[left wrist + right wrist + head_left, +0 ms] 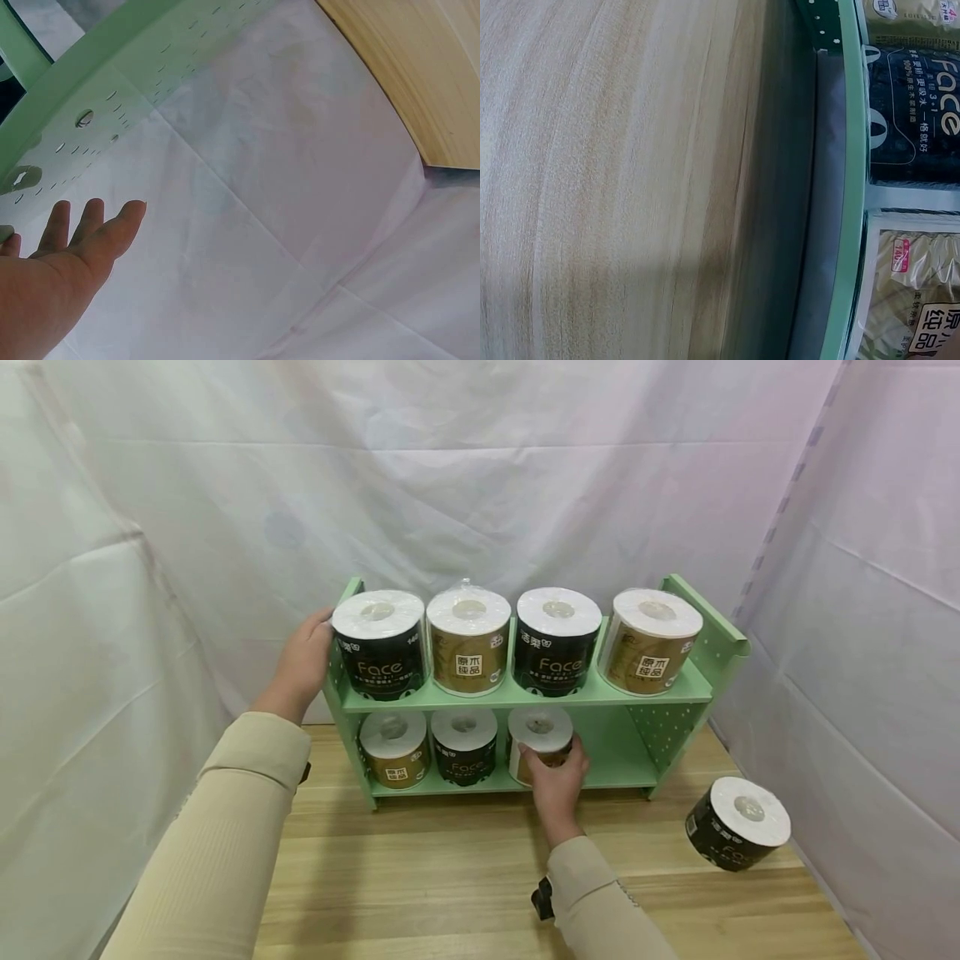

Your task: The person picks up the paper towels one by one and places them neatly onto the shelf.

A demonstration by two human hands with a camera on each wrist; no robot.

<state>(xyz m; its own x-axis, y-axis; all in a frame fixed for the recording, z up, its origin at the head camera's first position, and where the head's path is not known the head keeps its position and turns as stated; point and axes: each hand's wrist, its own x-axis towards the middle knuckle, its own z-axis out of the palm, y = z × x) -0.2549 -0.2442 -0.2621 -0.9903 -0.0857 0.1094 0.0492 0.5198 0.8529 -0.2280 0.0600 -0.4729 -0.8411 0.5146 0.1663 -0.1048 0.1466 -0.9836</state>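
A green two-tier shelf point(525, 697) holds wrapped toilet paper rolls. On its lower tier, my right hand point(558, 781) grips a gold-wrapped toilet paper roll point(542, 731), thumb on its front and fingers round its right side. That gold roll point(904, 292) also shows in the right wrist view, standing inside the green front edge. My left hand point(303, 656) is at the shelf's left side panel, beside the upper-left black roll point(382, 660). In the left wrist view, the left hand point(67, 270) has extended fingers near the perforated green panel point(127, 97); exact contact is unclear.
Black and gold rolls alternate along the upper tier, ending with a gold roll point(651, 647) at right. Below stand another gold roll point(395, 756) and a black roll point(465, 752). One black roll point(738, 822) sits on the wooden table point(420, 868), right of the shelf. White curtains point(480, 485) surround it.
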